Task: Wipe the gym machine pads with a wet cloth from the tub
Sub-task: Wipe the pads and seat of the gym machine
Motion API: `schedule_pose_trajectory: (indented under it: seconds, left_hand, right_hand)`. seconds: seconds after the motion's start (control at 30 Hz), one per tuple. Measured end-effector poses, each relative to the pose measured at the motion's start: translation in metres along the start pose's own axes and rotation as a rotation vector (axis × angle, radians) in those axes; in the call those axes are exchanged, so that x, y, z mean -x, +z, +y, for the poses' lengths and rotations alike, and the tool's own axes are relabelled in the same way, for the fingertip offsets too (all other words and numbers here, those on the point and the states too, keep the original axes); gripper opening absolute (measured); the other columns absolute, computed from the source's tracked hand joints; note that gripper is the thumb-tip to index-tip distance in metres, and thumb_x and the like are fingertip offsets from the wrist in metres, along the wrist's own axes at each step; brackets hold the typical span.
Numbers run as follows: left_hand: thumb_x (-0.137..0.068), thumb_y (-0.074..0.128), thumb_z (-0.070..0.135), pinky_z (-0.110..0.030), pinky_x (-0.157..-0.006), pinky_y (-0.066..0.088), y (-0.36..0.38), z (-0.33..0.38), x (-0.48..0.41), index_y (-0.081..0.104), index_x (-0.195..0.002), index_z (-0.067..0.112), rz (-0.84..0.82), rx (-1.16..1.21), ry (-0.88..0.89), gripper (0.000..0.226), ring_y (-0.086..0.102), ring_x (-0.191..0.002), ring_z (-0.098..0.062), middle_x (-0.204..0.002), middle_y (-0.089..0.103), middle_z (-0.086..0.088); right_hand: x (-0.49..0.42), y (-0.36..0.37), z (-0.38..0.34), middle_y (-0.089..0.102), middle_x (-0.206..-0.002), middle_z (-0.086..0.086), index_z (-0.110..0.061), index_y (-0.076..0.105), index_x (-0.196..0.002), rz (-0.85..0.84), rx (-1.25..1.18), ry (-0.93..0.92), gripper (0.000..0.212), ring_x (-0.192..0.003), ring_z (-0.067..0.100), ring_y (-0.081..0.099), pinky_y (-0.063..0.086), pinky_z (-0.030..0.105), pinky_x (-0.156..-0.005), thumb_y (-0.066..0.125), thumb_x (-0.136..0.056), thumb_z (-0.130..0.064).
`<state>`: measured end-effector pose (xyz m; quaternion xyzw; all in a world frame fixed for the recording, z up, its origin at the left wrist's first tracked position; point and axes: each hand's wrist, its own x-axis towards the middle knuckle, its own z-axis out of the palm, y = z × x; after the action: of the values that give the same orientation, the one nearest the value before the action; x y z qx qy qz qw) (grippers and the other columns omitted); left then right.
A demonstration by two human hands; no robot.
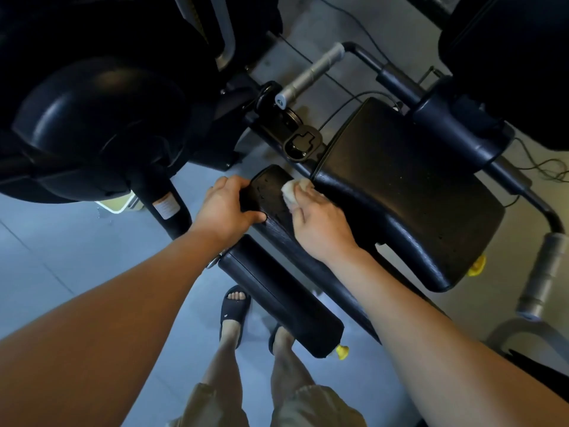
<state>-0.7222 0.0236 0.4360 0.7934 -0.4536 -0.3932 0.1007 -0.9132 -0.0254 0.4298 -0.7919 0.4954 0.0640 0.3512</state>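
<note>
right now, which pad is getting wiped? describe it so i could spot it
Find the big flat black seat pad. Left of it lie two black rollers, the nearer roller pad untouched. Pick the farther roller pad: wet-streaked, the left hand gripping it, the right hand holding a pale cloth on it.

Cloth [292, 191]: pale, bunched, pressed by the right hand [320, 223] onto the far end of the upper roller pad [275, 208]. That pad is a black cylinder with a wet sheen and droplets, gripped by the left hand [224, 208]. The black lower roller pad [283, 300] lies nearer; the broad black seat pad [400, 186] lies just beside the cloth.
</note>
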Motion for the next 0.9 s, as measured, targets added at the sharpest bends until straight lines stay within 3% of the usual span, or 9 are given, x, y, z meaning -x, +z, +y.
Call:
schedule_pose_trajectory:
  seconds: [0.17, 0.3, 0.43, 0.53, 0.6, 0.67, 0.73, 0.83, 0.9]
  left_hand:
    - [-0.076, 0.086, 0.034, -0.035, -0.101, 0.045, -0.003, -0.003, -0.004, 0.053, -0.133, 0.024, 0.005, 0.02, 0.0, 0.067, 0.051, -0.116, -0.016, -0.118, 0.048, 0.009]
    - [-0.09, 0.072, 0.022, -0.022, -0.082, 0.049, -0.017, -0.016, -0.009, 0.06, -0.119, 0.024, -0.055, 0.334, -0.143, 0.031, 0.064, -0.095, -0.012, -0.115, 0.065, 0.005]
    - [-0.096, 0.056, 0.025, -0.041, -0.072, 0.058, -0.033, -0.024, -0.007, 0.067, -0.107, 0.027, 0.044, 0.378, -0.285, 0.016, 0.07, -0.087, -0.028, -0.098, 0.071, 0.002]
    - [-0.098, 0.051, 0.024, -0.039, -0.059, 0.054, -0.035, -0.02, -0.007, 0.067, -0.106, 0.022, 0.101, 0.316, -0.273, 0.019, 0.06, -0.065, -0.02, -0.088, 0.069, -0.002]
    - [-0.098, 0.05, 0.023, -0.027, -0.051, 0.043, -0.034, -0.02, -0.007, 0.065, -0.106, 0.022, 0.131, 0.291, -0.223, 0.018, 0.054, -0.057, -0.012, -0.087, 0.067, 0.002]
    - [-0.098, 0.049, 0.02, -0.023, -0.051, 0.041, -0.032, -0.02, -0.007, 0.063, -0.108, 0.025, 0.16, 0.273, -0.168, 0.018, 0.054, -0.058, -0.009, -0.094, 0.065, 0.006]
    - [-0.098, 0.049, 0.017, -0.021, -0.052, 0.044, -0.03, -0.019, -0.004, 0.059, -0.109, 0.025, 0.182, 0.274, -0.109, 0.018, 0.058, -0.062, -0.01, -0.097, 0.063, 0.005]
    - [-0.095, 0.05, 0.013, -0.028, -0.065, 0.053, -0.026, -0.019, 0.001, 0.058, -0.108, 0.025, 0.186, 0.242, 0.011, 0.019, 0.064, -0.077, -0.016, -0.106, 0.058, 0.002]
    - [-0.095, 0.051, 0.013, -0.024, -0.078, 0.047, -0.023, -0.02, 0.004, 0.059, -0.112, 0.022, 0.178, 0.112, 0.114, 0.021, 0.059, -0.092, -0.012, -0.111, 0.054, 0.005]
  right_hand:
    - [-0.045, 0.009, -0.019, 0.013, -0.171, 0.006, -0.022, 0.019, -0.163, -0.076, -0.085, -0.039, 0.057, -0.156, 0.025, 0.015, 0.016, 0.036, -0.124, 0.035, -0.11, -0.033]
    - [-0.07, 0.01, -0.021, 0.008, -0.171, 0.005, -0.033, 0.016, -0.163, -0.142, -0.063, -0.022, 0.056, -0.156, 0.03, 0.013, 0.018, 0.042, -0.126, 0.031, -0.109, -0.042]
    - [-0.039, 0.021, -0.031, 0.007, -0.17, 0.013, -0.027, 0.03, -0.16, -0.053, 0.076, -0.263, 0.054, -0.157, 0.032, 0.004, 0.006, 0.045, -0.129, 0.039, -0.107, -0.031]
    - [-0.009, 0.037, -0.031, 0.021, -0.167, 0.013, -0.021, 0.064, -0.137, -0.045, 0.102, -0.482, 0.044, -0.157, 0.031, 0.011, 0.014, 0.051, -0.127, 0.045, -0.101, -0.039]
    - [-0.001, 0.046, -0.028, 0.036, -0.162, 0.014, -0.014, 0.075, -0.118, -0.031, 0.084, -0.542, 0.034, -0.155, 0.03, 0.022, 0.022, 0.049, -0.125, 0.055, -0.1, -0.037]
    - [-0.002, 0.049, -0.026, 0.039, -0.161, 0.012, -0.009, 0.071, -0.119, 0.04, 0.069, -0.503, 0.026, -0.153, 0.026, 0.026, 0.018, 0.04, -0.128, 0.06, -0.1, -0.024]
    - [-0.008, 0.046, -0.027, 0.037, -0.161, 0.011, -0.007, 0.061, -0.132, 0.119, 0.085, -0.449, 0.034, -0.153, 0.024, 0.026, 0.013, 0.035, -0.127, 0.061, -0.099, -0.016]
    - [-0.014, 0.035, -0.027, 0.043, -0.158, 0.013, -0.01, 0.056, -0.135, 0.147, 0.089, -0.338, 0.039, -0.149, 0.029, 0.035, 0.03, 0.042, -0.123, 0.063, -0.098, -0.018]
    - [-0.013, 0.027, -0.018, 0.05, -0.15, 0.015, -0.017, 0.05, -0.143, 0.165, 0.032, -0.159, 0.044, -0.14, 0.033, 0.046, 0.045, 0.042, -0.112, 0.06, -0.1, -0.02]
